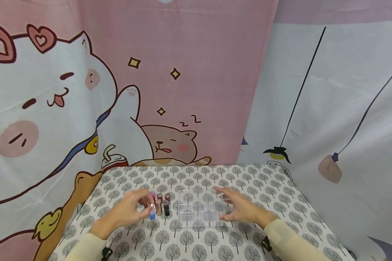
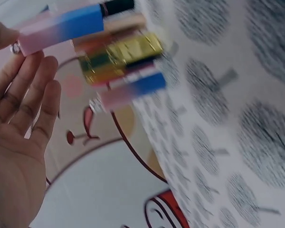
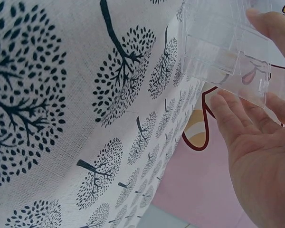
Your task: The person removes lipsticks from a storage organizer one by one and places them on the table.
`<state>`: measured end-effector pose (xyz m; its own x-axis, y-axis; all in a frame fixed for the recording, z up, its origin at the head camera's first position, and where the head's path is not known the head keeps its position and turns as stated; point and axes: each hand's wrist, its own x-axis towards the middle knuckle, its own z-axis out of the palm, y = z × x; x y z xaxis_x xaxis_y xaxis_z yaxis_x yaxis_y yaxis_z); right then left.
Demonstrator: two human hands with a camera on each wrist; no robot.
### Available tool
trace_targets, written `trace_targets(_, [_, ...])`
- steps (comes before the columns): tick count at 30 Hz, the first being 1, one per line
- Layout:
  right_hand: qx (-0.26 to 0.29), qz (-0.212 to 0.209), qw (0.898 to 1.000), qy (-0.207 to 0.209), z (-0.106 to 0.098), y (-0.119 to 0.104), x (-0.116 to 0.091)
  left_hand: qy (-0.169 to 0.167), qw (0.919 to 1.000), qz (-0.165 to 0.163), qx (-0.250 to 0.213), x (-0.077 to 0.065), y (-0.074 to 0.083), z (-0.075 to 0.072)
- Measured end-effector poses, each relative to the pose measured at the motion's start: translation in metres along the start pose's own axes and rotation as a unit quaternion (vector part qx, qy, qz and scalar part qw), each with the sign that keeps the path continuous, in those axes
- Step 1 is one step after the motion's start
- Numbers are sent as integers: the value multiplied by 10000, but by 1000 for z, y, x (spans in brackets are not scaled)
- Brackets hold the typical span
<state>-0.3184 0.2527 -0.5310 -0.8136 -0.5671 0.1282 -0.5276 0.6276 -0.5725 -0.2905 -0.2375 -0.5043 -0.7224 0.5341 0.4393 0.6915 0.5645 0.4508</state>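
Note:
My left hand (image 1: 135, 204) pinches a pink-to-blue lipstick tube (image 2: 61, 29) by its jewelled pink end, between thumb and fingertips. The tube overlaps the front of a cluster of upright lipsticks (image 1: 159, 206). Among them, the left wrist view has a shiny gold tube (image 2: 121, 57) and a second pink-to-blue tube (image 2: 133, 91). A clear plastic organizer (image 1: 196, 219) with several compartments stands right of the lipsticks. At its right side, my right hand (image 1: 240, 206) has thumb and fingers spread, fingertips right at the clear walls (image 3: 213, 71).
A white cloth with grey tree prints (image 1: 186, 237) covers the table. Behind it hangs a pink cartoon backdrop (image 1: 196, 72), and a pale curtain (image 1: 346, 108) runs along the right side.

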Motion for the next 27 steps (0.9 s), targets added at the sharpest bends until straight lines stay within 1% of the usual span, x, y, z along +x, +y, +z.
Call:
trace_targets(3, [7, 7, 10000, 10, 0, 0, 0, -38, 10000, -41, 28, -8, -14, -5])
trace_targets(8, [99, -9, 10000, 8, -1, -1, -1, 0, 9995, -251, 196, -19, -33, -13])
trace_targets(11, [178, -8, 9998, -2, -1, -1, -2, -31, 9992, -321, 224, -24, -43, -15])
trace_targets(14, [201, -4, 9998, -12, 0, -1, -2, -118, 9989, -426, 155, -28, -51, -14])
trace_targets(17, [211, 23, 9998, -26, 1, 0, -3, -158, 9984, -532, 108, -31, -56, -11])
trace_targets(20, [187, 34, 9998, -18, 2, -1, -3, -106, 9979, -630, 111, -32, -59, -9])
trace_targets(23, [171, 10, 9999, 3, 3, -1, -3, -23, 9972, -732, 150, -32, -59, -8])
trace_targets(27, [295, -4, 9996, -34, 4, -2, -3, -23, 9965, -834, 92, -33, -59, -7])
